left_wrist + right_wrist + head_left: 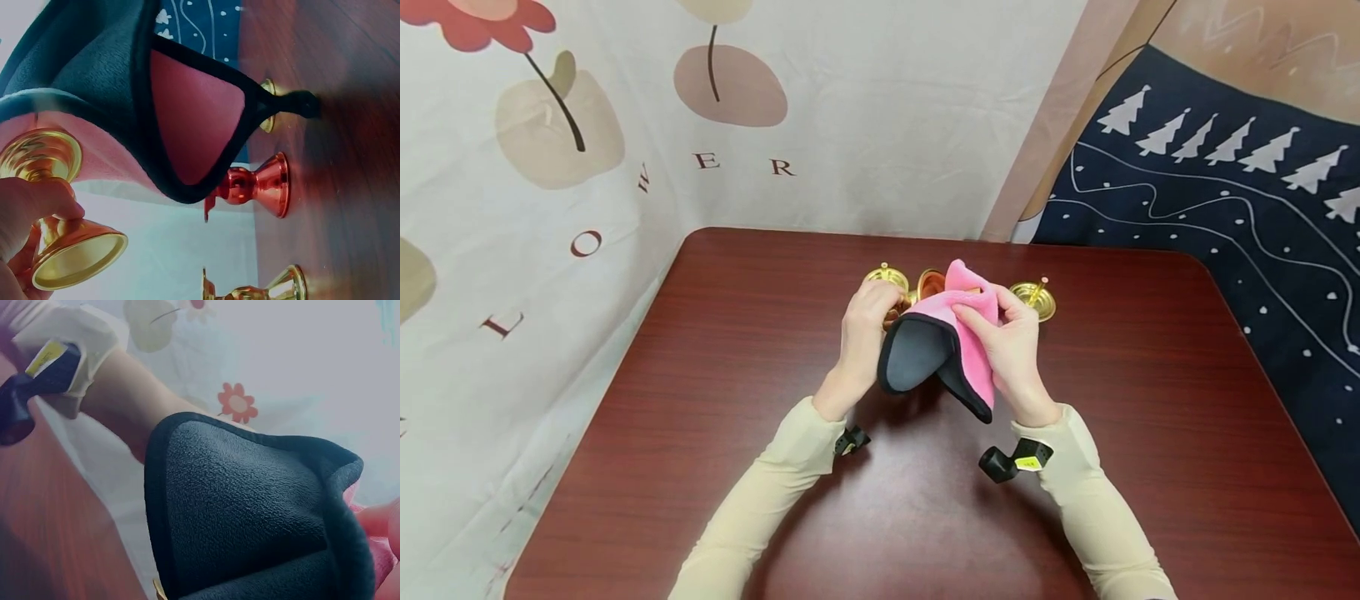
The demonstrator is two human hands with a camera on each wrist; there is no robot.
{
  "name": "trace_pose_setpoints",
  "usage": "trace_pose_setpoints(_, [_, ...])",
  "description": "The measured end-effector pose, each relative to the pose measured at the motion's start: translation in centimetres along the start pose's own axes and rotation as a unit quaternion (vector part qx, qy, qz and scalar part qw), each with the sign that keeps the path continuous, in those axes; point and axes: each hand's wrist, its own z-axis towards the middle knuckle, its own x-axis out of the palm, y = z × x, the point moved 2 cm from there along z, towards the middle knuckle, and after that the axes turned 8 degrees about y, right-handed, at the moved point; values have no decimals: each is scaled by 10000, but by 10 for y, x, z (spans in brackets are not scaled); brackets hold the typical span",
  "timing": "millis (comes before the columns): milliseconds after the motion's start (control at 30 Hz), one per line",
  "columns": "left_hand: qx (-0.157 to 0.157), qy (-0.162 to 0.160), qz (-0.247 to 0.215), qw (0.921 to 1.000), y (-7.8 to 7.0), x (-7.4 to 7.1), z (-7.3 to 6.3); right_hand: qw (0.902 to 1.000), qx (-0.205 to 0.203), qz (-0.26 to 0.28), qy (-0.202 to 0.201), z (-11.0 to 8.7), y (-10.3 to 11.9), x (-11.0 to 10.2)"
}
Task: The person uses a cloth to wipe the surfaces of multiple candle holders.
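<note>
My left hand (867,329) grips a small gold candle holder (78,256) round its narrow waist; both flared ends show in the left wrist view. My right hand (1011,350) pinches a pink cloth (973,358) with a dark grey reverse and black edging. The cloth hangs folded, its grey side (244,494) filling much of the right wrist view. One end of the held candle holder lies against the pink face in the left wrist view. Whether it is touching there I cannot tell. In the head view, hand and cloth hide most of this holder.
Behind the hands stand a copper-red candle holder (272,184) and a gold one (886,275). Another gold holder (1033,300) is right of the cloth. All stand on the dark red wooden table (775,275). Printed curtains (880,167) hang beyond its far edge.
</note>
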Motion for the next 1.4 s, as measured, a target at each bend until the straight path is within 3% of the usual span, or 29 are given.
trace_pose_setpoints(233, [212, -456, 635, 9967, -1, 1, -3, 9988, -275, 207, -341, 1, 3, -6])
trace_pose_setpoints(367, [333, -957, 1117, 9886, -1, 3, -4, 9969, -193, 515, -568, -1, -1, -6])
trace_pose_setpoints(467, [590, -1263, 1354, 9809, -4, 5, -3, 9966, 18, 652, -497, -3, -6, 1])
trace_pose_setpoints(600, [969, -1542, 1524, 9714, -9, 6, -1, 9955, 166, 777, -513, -2, -8, 9])
trace_pose_setpoints(700, [1053, -1614, 1507, 9696, -10, 6, -1, 9941, 150, 893, -591, 1, -5, 9])
trace_pose_setpoints(800, [952, -1518, 1402, 9738, -8, 6, -1, 9936, 94, 934, -631, 4, -1, 3])
trace_pose_setpoints(900, [604, -1303, 1106, 9834, -4, 3, -1, 9949, -87, 761, -649, 6, 5, -7])
trace_pose_setpoints(1000, [41, -1039, 353, 9940, 1, -2, -1, 9983, -320, 230, -428, 7, 11, -19])
trace_pose_setpoints(1067, [-340, -876, -261, 9952, 3, -4, 0, 9977, -558, -375, -66, 6, 14, -24])
trace_pose_setpoints(1133, [-597, -708, -813, 9924, 3, -6, 2, 9880, -984, -1111, 427, 4, 17, -24])
trace_pose_setpoints(1167, [-684, -636, -997, 9906, 3, -6, 2, 9778, -1283, -1520, 658, 3, 18, -23])
trace_pose_setpoints(1267, [-799, -488, -1248, 9878, 2, -4, 4, 9308, -2255, -2655, 1107, -2, 19, -15])
trace_pose_setpoints(1367, [-809, -525, -1238, 9876, 0, -1, 5, 8814, -2976, -3485, 1145, -7, 20, -6])
trace_pose_setpoints(1400, [-793, -561, -1224, 9877, 0, 0, 4, 8698, -3112, -3657, 1132, -9, 21, -4])
